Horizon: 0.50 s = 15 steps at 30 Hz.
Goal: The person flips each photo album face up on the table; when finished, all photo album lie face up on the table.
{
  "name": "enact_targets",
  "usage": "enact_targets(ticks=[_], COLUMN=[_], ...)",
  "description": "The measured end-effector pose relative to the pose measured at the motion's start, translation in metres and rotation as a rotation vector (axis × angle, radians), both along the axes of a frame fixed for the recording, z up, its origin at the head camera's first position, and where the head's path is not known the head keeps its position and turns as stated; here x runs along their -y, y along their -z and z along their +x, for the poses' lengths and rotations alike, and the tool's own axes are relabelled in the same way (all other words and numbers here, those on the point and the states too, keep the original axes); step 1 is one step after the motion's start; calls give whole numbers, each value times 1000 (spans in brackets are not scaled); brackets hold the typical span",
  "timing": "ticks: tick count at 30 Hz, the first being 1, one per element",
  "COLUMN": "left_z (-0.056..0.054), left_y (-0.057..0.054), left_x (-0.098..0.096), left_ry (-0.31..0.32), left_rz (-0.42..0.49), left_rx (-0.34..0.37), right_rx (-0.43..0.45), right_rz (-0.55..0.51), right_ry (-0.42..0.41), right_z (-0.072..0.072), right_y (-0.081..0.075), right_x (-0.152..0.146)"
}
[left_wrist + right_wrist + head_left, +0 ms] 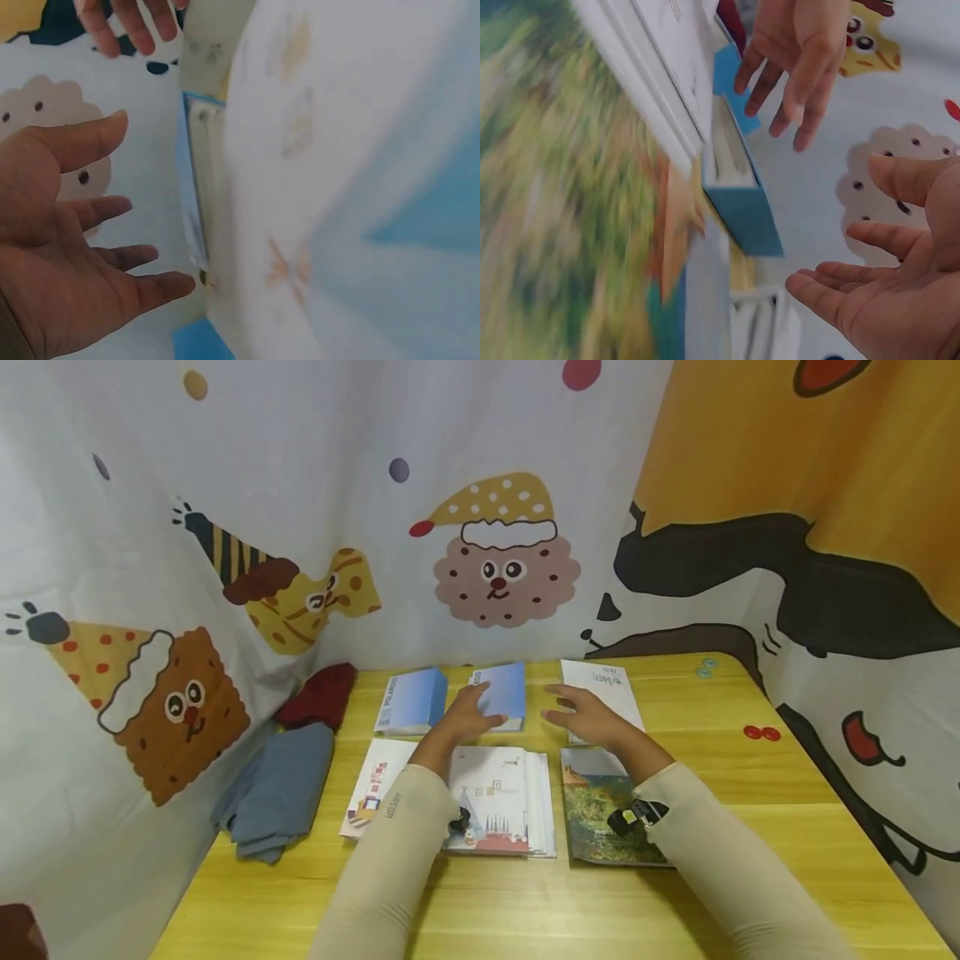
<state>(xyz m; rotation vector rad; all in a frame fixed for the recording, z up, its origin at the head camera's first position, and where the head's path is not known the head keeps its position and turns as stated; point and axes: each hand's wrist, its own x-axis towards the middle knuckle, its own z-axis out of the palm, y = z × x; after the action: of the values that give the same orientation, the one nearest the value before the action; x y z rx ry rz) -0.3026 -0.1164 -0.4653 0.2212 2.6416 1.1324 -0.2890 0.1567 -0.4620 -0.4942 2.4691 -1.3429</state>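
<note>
My left hand (pixel 467 717) hangs over the back middle blue album (pixel 504 693), fingers apart and holding nothing. The right hand (pixel 588 718) is just left of the white album (pixel 606 685) at the back right, its fingers spread and the palm turned toward the left hand. In the left wrist view, the left hand (pixel 82 240) grips nothing. The right wrist view has the right hand (pixel 907 255) with bent, separated fingers, near the end of the blue album (pixel 746 217). Whether either hand touches an album I cannot tell.
Another blue album (pixel 408 700), marked POLAROID, lies back left. Nearer are white illustrated albums (pixel 491 785) and an album with a leafy photo cover (pixel 600 810). Folded grey cloth (pixel 285 785) and dark red cloth (pixel 322 693) lie at the table's left edge. A printed curtain (pixel 337 460) hangs behind.
</note>
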Motion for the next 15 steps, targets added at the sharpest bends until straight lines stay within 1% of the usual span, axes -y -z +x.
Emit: enact_targets(ticks=[3, 5, 9, 12, 15], left_z=[-1, -2, -3, -3, -1], left_y=[5, 8, 11, 12, 14], left_x=[6, 8, 9, 9, 8], left_ry=[10, 22, 53, 70, 66], left_rz=[-37, -53, -36, -20, -9], left_rx=[25, 35, 52, 54, 47], right_rx=[76, 98, 102, 105, 100], right_rz=[-11, -9, -23, -38, -34], right_ry=[-27, -59, -100, -105, -95], right_z=[-7, -11, -15, -16, -13], right_y=[5, 8, 14, 17, 19], right_x=[20, 31, 45, 49, 49])
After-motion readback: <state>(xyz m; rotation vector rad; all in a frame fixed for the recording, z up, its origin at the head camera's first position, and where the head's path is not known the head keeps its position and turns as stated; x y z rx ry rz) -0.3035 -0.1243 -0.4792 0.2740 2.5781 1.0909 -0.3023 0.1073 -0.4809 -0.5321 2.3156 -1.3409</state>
